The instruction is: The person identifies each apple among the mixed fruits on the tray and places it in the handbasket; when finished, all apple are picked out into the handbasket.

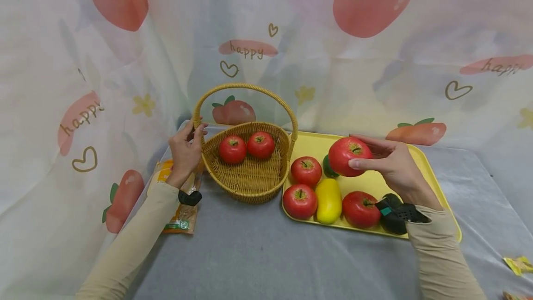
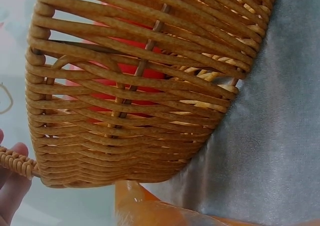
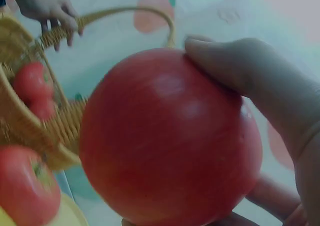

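My left hand holds the left side of the handle of a wicker basket. Inside the basket lie two red apples, one on the left and one on the right. Over a yellow tray, my right hand grips another red apple, thumb in front and fingers behind. The right wrist view shows this apple large between thumb and fingers. On the tray sit several red apples and a yellow mango-shaped fruit.
A small green fruit is partly hidden behind the held apple, and a dark green one lies under my right wrist. An orange-and-clear food packet lies left of the basket. A yellow wrapped piece is at the far right. A printed curtain stands behind.
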The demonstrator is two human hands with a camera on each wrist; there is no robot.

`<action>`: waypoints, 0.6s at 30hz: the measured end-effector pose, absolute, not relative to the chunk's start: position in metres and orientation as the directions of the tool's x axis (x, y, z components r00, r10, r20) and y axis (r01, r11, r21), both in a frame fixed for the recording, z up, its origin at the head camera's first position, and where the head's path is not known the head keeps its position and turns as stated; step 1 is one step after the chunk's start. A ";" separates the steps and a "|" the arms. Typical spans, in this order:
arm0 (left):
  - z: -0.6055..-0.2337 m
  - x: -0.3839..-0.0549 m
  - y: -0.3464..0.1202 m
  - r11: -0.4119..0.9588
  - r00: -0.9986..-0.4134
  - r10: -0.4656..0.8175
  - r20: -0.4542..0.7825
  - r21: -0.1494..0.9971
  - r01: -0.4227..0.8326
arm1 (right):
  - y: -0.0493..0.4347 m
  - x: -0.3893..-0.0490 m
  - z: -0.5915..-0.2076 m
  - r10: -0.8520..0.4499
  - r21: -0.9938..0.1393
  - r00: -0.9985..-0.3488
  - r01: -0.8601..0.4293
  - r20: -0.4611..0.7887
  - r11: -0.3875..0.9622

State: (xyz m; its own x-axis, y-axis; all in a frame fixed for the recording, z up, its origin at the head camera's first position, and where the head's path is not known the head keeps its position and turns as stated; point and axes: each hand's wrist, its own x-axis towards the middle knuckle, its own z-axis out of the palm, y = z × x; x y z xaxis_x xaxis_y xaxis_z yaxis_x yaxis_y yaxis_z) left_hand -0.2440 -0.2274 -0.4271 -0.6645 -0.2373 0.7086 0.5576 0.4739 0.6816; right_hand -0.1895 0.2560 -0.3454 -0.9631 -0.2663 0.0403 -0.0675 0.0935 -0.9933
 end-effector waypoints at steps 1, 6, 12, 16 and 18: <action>-0.427 -0.244 -0.228 0.474 -0.661 -0.238 0.712 0.679 0.560 | 0.250 -0.188 -0.343 -0.273 -0.993 -0.961 -0.072 0.044 0.093; -0.428 -0.243 -0.229 0.470 -0.668 -0.236 0.706 0.685 0.557 | 0.223 -0.185 -0.337 -0.330 -0.992 -0.943 -0.081 0.044 0.100; -0.430 -0.244 -0.230 0.463 -0.681 -0.224 0.698 0.691 0.555 | 0.196 -0.187 -0.338 -0.384 -0.990 -0.923 -0.069 0.017 0.121; -0.430 -0.244 -0.229 0.460 -0.687 -0.227 0.690 0.698 0.549 | 0.177 -0.189 -0.341 -0.420 -0.988 -0.908 -0.063 -0.001 0.140; -0.430 -0.244 -0.229 0.458 -0.689 -0.229 0.687 0.701 0.546 | 0.168 -0.190 -0.343 -0.446 -0.987 -0.895 -0.084 0.013 0.139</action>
State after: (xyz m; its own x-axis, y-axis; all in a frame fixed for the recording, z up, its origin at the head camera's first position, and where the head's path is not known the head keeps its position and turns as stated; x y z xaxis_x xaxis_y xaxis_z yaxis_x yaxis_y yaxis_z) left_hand -0.2440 -0.2290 -0.4297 -0.6892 -0.2294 0.6873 0.5464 0.4585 0.7009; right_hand -0.1899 0.1679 -0.3431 -0.8950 -0.4459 0.0128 -0.0836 0.1394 -0.9867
